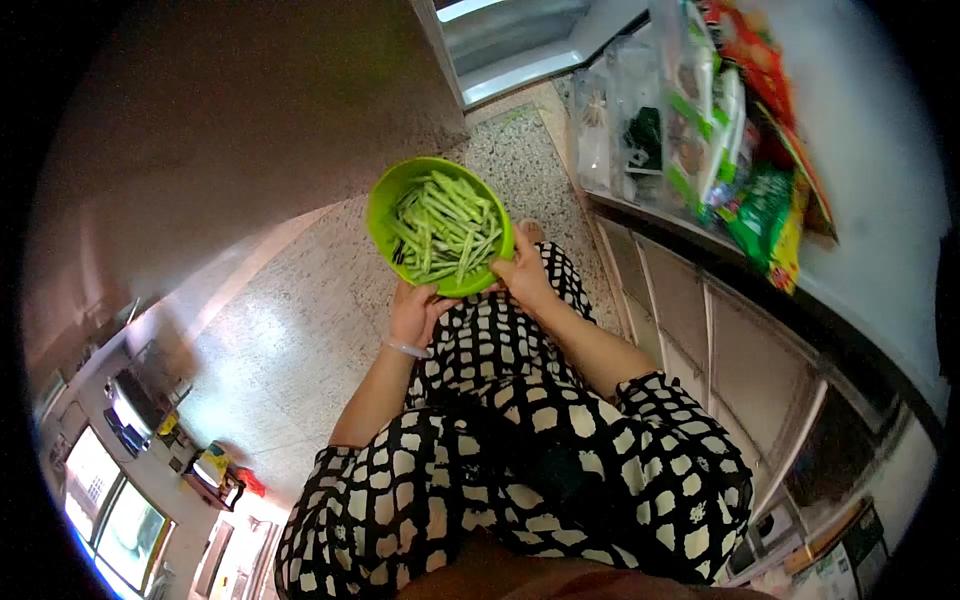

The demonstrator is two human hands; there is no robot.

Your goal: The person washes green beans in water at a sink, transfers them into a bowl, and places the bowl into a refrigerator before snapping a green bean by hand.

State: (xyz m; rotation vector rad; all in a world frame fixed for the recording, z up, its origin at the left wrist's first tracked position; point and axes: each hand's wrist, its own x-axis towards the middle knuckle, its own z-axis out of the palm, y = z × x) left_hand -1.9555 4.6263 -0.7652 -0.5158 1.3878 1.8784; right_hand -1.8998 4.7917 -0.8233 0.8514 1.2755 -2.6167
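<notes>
A bright green bowl (pixel 380 215) is held out in front of my body, tilted a little so its inside shows. Cut green beans (pixel 447 228) lie heaped in it. My left hand (pixel 415 312) supports the bowl at its near lower side, thumb against the wall and a pale bangle on the wrist. On the right side, my right hand (pixel 522 272) grips the rim with the thumb on top. The fingers of both hands are partly hidden beneath the bowl.
At the right, a counter (pixel 860 250) carries plastic bags and colourful packets (pixel 765 215), with cabinet doors (pixel 680 310) below. A brown wall (pixel 240 110) rises at the upper left. Speckled floor (pixel 300 320) lies beneath; a doorway (pixel 520 45) is ahead and a window (pixel 115 510) lower left.
</notes>
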